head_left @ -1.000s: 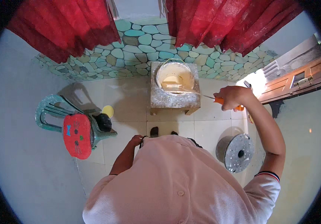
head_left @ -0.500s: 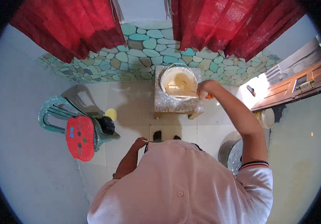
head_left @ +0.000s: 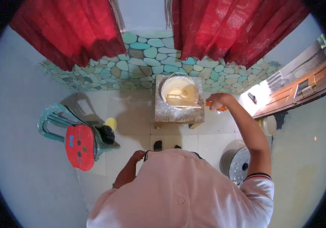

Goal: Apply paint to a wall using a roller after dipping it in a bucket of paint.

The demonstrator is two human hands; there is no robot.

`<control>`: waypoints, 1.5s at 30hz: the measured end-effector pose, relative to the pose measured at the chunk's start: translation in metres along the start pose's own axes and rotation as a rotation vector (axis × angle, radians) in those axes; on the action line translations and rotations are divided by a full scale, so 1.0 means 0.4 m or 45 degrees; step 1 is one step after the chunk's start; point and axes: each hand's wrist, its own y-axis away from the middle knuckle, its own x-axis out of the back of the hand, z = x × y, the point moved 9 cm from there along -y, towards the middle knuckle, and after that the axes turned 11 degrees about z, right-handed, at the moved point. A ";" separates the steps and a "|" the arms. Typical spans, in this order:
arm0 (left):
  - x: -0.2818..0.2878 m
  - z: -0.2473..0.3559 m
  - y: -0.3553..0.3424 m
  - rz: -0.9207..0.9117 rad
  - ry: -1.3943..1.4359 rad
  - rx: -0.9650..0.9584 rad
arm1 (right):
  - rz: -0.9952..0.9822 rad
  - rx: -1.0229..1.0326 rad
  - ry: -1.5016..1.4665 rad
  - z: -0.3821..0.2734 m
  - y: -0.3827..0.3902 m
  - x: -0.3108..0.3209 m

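My right hand (head_left: 217,102) is closed round the orange handle (head_left: 208,103) of a tool, just right of a white bucket (head_left: 163,88). A thin pale rod (head_left: 195,106) runs from the handle's side across the bucket's near rim; its working end is hard to make out. Inside the bucket are cream-coloured material (head_left: 184,93) and a pale bar-like piece (head_left: 175,96). The bucket, its wire handle raised, stands on a small speckled table (head_left: 170,117). Down by my waist my left hand (head_left: 138,155) has curled fingers at the shirt's hem; what they hold is hidden.
At left stands a green plastic chair (head_left: 51,131) with a red cat-face cushion (head_left: 80,146) and a black item (head_left: 106,135). A yellow disc (head_left: 111,123) is nearby. To the right are a round grey stool (head_left: 240,165), a white tub (head_left: 270,125) and a wooden door (head_left: 307,89). Red curtains (head_left: 216,30) hang ahead.
My right hand has drawn right and slightly away from the bucket's rim with the orange-handled tool. The whole view has shifted a little; my left hand stays by my waist.
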 end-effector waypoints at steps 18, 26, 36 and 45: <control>0.025 0.074 -0.134 0.033 0.101 0.043 | 0.216 -0.109 -0.307 0.089 0.174 0.006; 0.039 0.151 -0.150 -0.065 -0.275 -0.020 | 0.233 -0.273 -0.671 0.199 0.275 -0.092; 0.062 0.254 -0.221 -0.391 -0.550 -0.784 | 0.190 -0.488 -1.446 0.142 0.378 -0.403; 0.076 0.179 -0.294 -0.308 -0.774 -0.169 | 0.299 -0.525 -1.803 -0.015 0.419 -0.583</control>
